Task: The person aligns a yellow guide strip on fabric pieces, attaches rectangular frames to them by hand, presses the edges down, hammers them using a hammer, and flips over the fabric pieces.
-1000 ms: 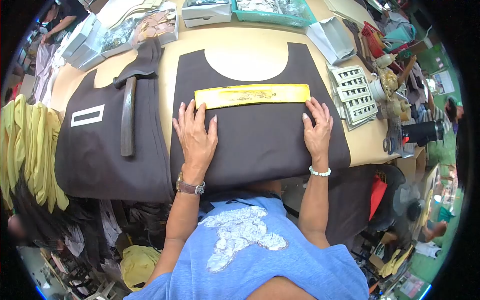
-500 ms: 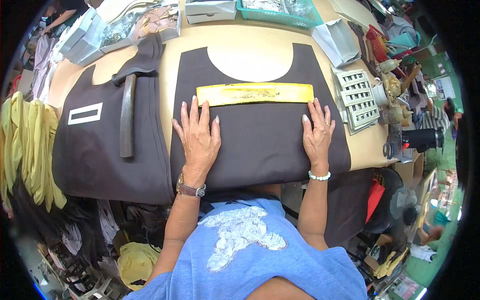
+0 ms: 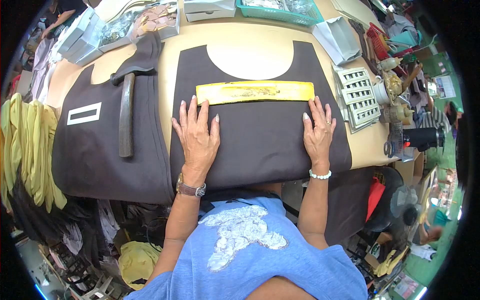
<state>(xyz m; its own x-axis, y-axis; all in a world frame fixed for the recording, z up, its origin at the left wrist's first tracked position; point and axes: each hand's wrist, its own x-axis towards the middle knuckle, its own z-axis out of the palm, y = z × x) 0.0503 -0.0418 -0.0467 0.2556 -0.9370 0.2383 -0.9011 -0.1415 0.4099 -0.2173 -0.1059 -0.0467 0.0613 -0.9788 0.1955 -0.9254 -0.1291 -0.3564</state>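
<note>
Head view. Since the earliest frame, the yellow strip point(image 3: 255, 92) is lying more level, its left end slightly nearer the neckline of the dark fabric panel point(image 3: 250, 145). Hand poses are staying nearly unchanged. Slight shift of the whole scene is also being seen, hammer point(image 3: 127, 115) and table point(image 3: 260, 37) included.

Fingers: left hand point(image 3: 197, 137) is being held open, palm down on the panel, at the near left end of the strip. Fingers are being kept extended and slightly spread, thumb angled away. Strip's near edge is being touched by the index fingertip; middle fingertip is resting just beside the end. Nothing is being gripped.

Right hand point(image 3: 318, 135) is being held open too, at the near right corner. Contact is being made there by the index fingertip; the other fingers are fanning outward over the fabric, thumb apart. No grip here either. How hard either hand is pressing: cannot tell.

Strip is lying flat across the panel, just on the near side of the neckline.

Left of the strip: hammer is resting on a second dark panel point(image 3: 105, 160), handle pointing toward the person; white rectangular frame point(image 3: 84, 121) is lying further left. Right of it: slotted cards point(image 3: 370, 102) are being stacked up on the table.
</note>
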